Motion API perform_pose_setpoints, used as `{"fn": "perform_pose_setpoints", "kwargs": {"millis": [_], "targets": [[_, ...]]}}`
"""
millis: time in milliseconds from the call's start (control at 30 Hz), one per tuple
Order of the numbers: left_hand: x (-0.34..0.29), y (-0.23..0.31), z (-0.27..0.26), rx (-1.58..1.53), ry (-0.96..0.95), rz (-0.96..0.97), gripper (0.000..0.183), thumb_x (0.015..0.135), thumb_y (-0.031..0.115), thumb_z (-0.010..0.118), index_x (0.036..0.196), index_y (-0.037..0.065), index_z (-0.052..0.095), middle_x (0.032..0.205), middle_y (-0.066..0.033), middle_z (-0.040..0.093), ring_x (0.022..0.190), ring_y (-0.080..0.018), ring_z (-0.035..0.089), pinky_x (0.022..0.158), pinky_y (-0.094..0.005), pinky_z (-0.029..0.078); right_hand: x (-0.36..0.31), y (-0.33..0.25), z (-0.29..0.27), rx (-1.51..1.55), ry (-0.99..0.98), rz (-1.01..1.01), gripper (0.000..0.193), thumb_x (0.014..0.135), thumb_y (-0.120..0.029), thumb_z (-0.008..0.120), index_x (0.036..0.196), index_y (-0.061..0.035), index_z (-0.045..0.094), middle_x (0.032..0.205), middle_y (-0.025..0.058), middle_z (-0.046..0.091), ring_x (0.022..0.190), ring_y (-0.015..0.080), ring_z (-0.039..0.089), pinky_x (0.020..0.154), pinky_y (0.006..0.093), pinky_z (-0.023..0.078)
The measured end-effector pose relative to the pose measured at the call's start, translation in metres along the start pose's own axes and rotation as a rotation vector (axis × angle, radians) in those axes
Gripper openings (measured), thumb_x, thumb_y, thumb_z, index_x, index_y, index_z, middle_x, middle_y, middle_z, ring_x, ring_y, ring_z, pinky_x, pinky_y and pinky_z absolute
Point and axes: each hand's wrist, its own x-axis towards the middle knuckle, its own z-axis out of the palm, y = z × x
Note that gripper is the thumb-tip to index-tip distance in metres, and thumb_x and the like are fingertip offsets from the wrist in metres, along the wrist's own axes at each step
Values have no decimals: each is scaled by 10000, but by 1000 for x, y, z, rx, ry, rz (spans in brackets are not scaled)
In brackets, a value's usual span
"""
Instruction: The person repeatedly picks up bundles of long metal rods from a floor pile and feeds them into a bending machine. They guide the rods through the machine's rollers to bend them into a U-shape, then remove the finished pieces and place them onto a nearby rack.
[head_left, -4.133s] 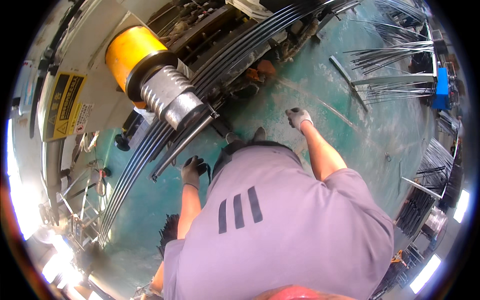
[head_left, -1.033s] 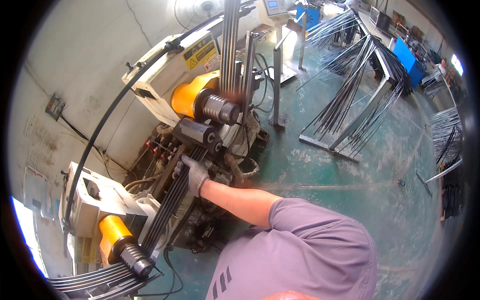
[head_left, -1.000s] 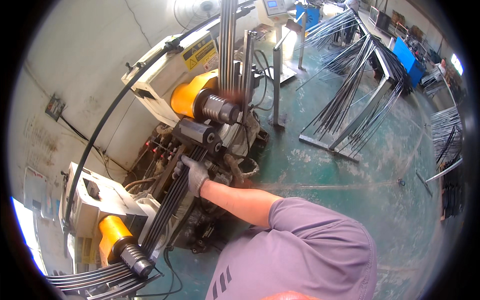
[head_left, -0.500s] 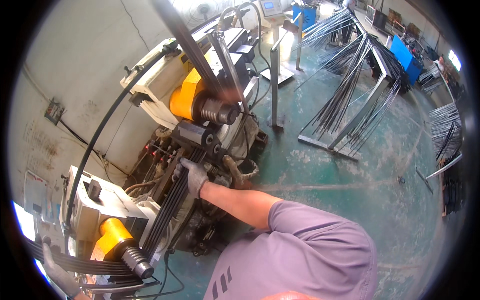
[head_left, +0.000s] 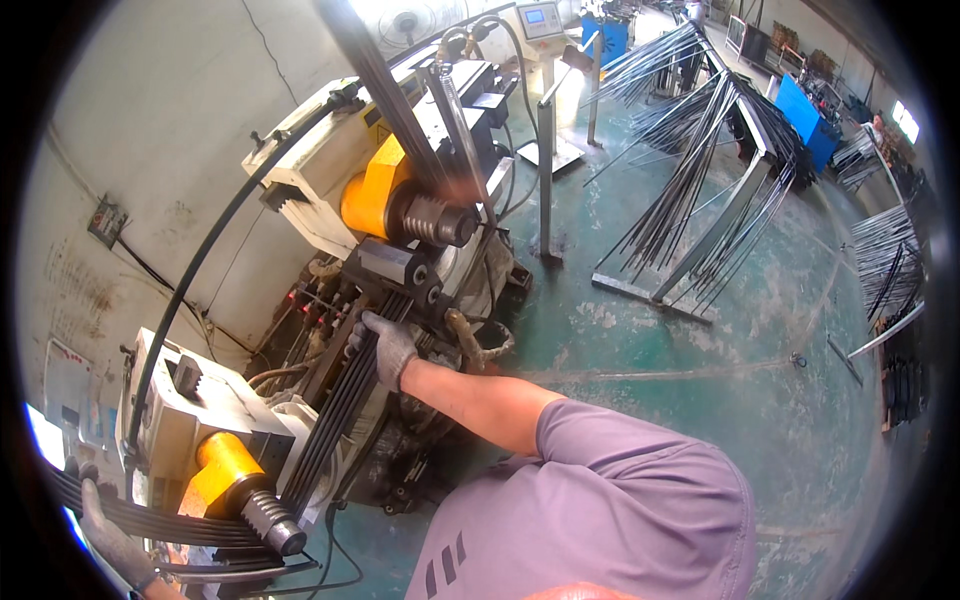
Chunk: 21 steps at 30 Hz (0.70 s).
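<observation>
A bundle of dark metal rods (head_left: 338,425) slopes down through a bending machine and curves off to the left below the lower ridged roller (head_left: 273,522). My right hand (head_left: 390,352), in a grey glove, is closed over the bundle just under the dark clamp block (head_left: 388,264). At the lower left, my gloved left hand (head_left: 112,537) wraps round the bent ends of the rods, some of its fingers hidden behind them. Above the block, a second ridged roller (head_left: 437,220) sits on a yellow arm (head_left: 375,195), with the rods' upper length behind it.
A black hose (head_left: 215,235) arches across the white machine housings. To the right, a metal rack (head_left: 715,235) bears many thin rods fanning down to the green floor (head_left: 620,440). A post stand (head_left: 546,180) is beside the machine, and a control box with a screen (head_left: 541,20) stands at the back.
The view has shifted very slightly. Both hands keep their hold on the rods, and the rods and machine look the same.
</observation>
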Motion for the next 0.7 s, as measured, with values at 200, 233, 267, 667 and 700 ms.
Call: {"fn": "perform_pose_setpoints", "kwargs": {"millis": [200, 233, 267, 667, 700], "targets": [[-2, 6, 4, 33, 1, -23, 526, 1073, 396, 554, 1307, -40, 731, 1231, -172, 739, 1201, -280, 680, 1064, -395, 501, 3, 1, -4, 13, -7, 12, 125, 1078, -228, 595, 1076, -108, 631, 752, -2, 572, 665, 187, 570, 684, 413, 560], [-6, 9, 4, 59, 11, -12, 532, 1074, 400, 549, 1313, -41, 727, 1244, -178, 735, 1205, -283, 679, 1068, -398, 500, 3, 1, -3, 14, -2, 14, 126, 1078, -228, 596, 1078, -106, 630, 756, 0, 573, 666, 188, 570, 684, 413, 560], [-9, 10, 6, 42, 23, -14, 539, 1075, 406, 544, 1318, -41, 723, 1257, -182, 732, 1209, -286, 679, 1074, -399, 499, 3, 2, -3, 16, 0, 17, 125, 1079, -225, 595, 1079, -105, 630, 756, 0, 573, 666, 189, 570, 684, 414, 560], [-4, 1, 0, -74, -73, -51, 489, 1090, 355, 519, 1451, 43, 626, 1410, -117, 627, 1343, -250, 564, 1159, -412, 412, -2, -2, 3, 41, 9, 11, 110, 1078, -195, 590, 1075, -93, 630, 759, 12, 578, 650, 195, 567, 666, 418, 550], [-2, -2, -2, -82, -79, -52, 492, 1089, 356, 522, 1453, 41, 624, 1407, -116, 627, 1342, -249, 562, 1157, -409, 411, -3, -2, 4, 46, 17, 6, 109, 1076, -182, 589, 1068, -83, 633, 762, 22, 586, 636, 198, 565, 649, 413, 540]]}}
